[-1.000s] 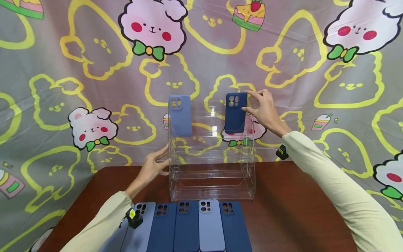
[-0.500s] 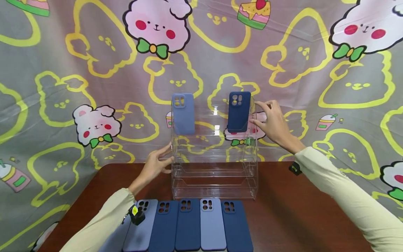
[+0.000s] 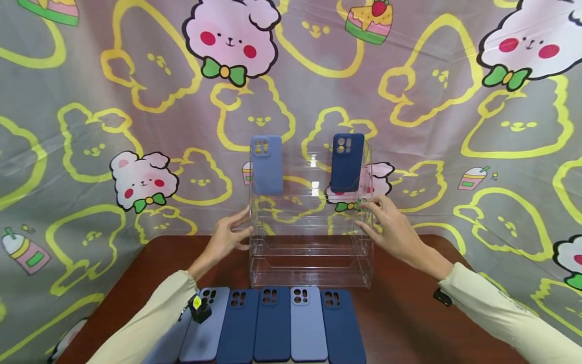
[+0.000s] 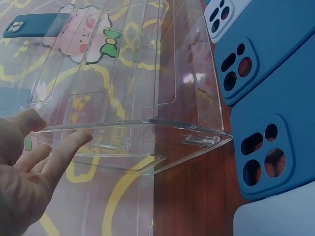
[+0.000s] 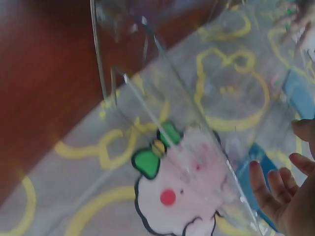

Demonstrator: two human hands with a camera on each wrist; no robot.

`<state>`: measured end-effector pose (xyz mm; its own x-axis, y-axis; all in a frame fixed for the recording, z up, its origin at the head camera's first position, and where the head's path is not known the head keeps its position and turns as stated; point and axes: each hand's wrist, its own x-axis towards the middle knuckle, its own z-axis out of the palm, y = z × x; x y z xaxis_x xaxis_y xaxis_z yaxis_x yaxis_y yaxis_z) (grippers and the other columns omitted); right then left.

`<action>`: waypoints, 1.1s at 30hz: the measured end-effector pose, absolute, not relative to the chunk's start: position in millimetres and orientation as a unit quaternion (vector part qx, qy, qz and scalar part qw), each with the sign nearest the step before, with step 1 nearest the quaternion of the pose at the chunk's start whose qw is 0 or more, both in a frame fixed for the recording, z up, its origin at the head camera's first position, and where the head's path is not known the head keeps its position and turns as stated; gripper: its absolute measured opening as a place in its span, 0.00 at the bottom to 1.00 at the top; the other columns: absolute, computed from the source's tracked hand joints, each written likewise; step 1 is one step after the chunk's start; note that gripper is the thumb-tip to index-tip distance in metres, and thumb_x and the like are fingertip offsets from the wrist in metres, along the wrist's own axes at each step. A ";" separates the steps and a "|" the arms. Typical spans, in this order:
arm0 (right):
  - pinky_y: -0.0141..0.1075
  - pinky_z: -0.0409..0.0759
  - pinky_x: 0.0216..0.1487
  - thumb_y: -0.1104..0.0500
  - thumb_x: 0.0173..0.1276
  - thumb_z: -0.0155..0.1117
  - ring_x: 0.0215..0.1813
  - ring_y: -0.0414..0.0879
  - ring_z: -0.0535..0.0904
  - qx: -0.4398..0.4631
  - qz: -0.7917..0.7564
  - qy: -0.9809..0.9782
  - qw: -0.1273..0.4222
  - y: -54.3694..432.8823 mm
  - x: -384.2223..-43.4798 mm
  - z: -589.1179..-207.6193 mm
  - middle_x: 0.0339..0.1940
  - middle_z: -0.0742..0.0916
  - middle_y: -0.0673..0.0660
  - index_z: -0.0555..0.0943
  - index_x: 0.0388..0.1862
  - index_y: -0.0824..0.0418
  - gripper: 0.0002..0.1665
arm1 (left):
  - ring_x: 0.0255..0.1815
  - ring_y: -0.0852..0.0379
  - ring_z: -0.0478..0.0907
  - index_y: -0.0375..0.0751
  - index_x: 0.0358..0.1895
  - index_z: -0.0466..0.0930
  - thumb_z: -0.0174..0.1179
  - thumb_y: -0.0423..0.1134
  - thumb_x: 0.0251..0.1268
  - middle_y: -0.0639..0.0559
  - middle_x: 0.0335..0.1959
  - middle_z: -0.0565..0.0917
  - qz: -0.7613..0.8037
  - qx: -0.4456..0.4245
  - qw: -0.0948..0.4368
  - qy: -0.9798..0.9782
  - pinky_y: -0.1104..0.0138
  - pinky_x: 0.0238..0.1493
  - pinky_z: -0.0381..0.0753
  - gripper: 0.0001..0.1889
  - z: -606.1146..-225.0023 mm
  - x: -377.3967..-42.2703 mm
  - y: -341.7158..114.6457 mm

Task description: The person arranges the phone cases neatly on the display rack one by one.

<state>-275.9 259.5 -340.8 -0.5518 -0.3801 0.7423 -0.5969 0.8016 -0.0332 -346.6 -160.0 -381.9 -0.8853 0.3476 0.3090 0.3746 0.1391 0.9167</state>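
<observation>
Rack (image 3: 311, 279): a clear stepped stand, upright on the bench (image 3: 409, 323); its see-through steps, we judge, are meant to hold things up without hiding them.
Pale case (image 3: 267, 172): upright at the left end of the rack's top step, back towards us, lens holes (image 3: 261, 146) uppermost, so the pattern of holes can be seen.
Dark case (image 3: 346, 169): upright near the right end of the same step, facing alike, no hand on it; we suppose the clear lip before its lower part keeps it from slipping forward.
Row (image 3: 309, 328): more cases, pale and dark, flat on the bench before the rack, side by side, lens ends towards it; the leftmost is partly hidden by a sleeve (image 3: 145, 323). Laid so, we judge, they lie within easy reach.
Left hand (image 3: 227, 235): at the rack's left side, thumb and fingers apart about the edge, perhaps to steady it; firm contact we cannot confirm.
Right hand (image 3: 395, 232): at the rack's right side, lower than the dark case, thumb and fingers apart, holding no case; whether fingertips touch the clear wall we cannot tell.
Backdrop (image 3: 313, 86): printed cloth, visible through the rack.
</observation>
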 end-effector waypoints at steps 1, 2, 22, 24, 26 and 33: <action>0.38 0.81 0.30 0.61 0.62 0.82 0.37 0.47 0.76 0.284 0.145 -0.870 0.377 257.7 -272.4 -345.8 0.49 0.79 0.59 0.83 0.56 0.62 0.25 | 0.62 0.24 0.78 0.38 0.82 0.59 0.58 0.23 0.75 0.26 0.76 0.67 -0.612 -0.240 0.010 -0.753 0.54 0.39 0.93 0.35 -381.5 -346.9 -159.9; 0.36 0.80 0.29 0.60 0.62 0.82 0.35 0.45 0.76 0.286 0.149 -0.871 0.371 255.5 -268.6 -350.8 0.48 0.80 0.58 0.83 0.56 0.61 0.25 | 0.62 0.24 0.78 0.38 0.82 0.59 0.58 0.23 0.75 0.26 0.76 0.67 -0.613 -0.239 0.009 -0.753 0.53 0.39 0.93 0.35 -381.2 -347.1 -160.0; 0.38 0.89 0.44 0.52 0.70 0.75 0.46 0.47 0.82 0.205 0.394 -0.891 0.095 212.8 -213.5 -440.0 0.44 0.85 0.56 0.83 0.51 0.55 0.16 | 0.67 0.27 0.77 0.46 0.83 0.61 0.61 0.29 0.76 0.30 0.79 0.66 -0.646 -0.200 0.001 -0.737 0.46 0.47 0.91 0.35 -382.0 -338.1 -157.3; 0.39 0.88 0.49 0.50 0.69 0.76 0.46 0.46 0.82 0.199 0.389 -0.894 0.098 211.6 -213.3 -441.4 0.43 0.85 0.55 0.83 0.51 0.55 0.17 | 0.67 0.27 0.77 0.46 0.83 0.61 0.61 0.29 0.76 0.31 0.79 0.65 -0.645 -0.201 0.001 -0.737 0.45 0.47 0.91 0.35 -382.5 -338.2 -157.3; 0.39 0.88 0.50 0.50 0.69 0.76 0.46 0.46 0.82 0.195 0.388 -0.895 0.102 210.2 -213.3 -442.4 0.43 0.85 0.55 0.84 0.51 0.56 0.17 | 0.66 0.26 0.77 0.46 0.83 0.62 0.62 0.29 0.76 0.31 0.79 0.66 -0.646 -0.197 -0.002 -0.738 0.45 0.47 0.91 0.35 -383.4 -338.2 -157.1; 0.36 0.89 0.32 0.54 0.68 0.77 0.43 0.45 0.82 0.171 0.440 -0.880 0.052 207.4 -210.8 -448.7 0.44 0.85 0.61 0.83 0.50 0.64 0.19 | 0.64 0.27 0.79 0.46 0.83 0.60 0.62 0.30 0.76 0.32 0.79 0.67 -0.632 -0.185 -0.003 -0.753 0.49 0.46 0.92 0.36 -385.2 -335.5 -156.0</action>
<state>-210.8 207.4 -448.7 -0.9364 -0.2547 0.2413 -0.3459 0.5545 -0.7569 -335.5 -156.0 -385.2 -0.9315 0.2818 0.2302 0.2754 0.1327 0.9521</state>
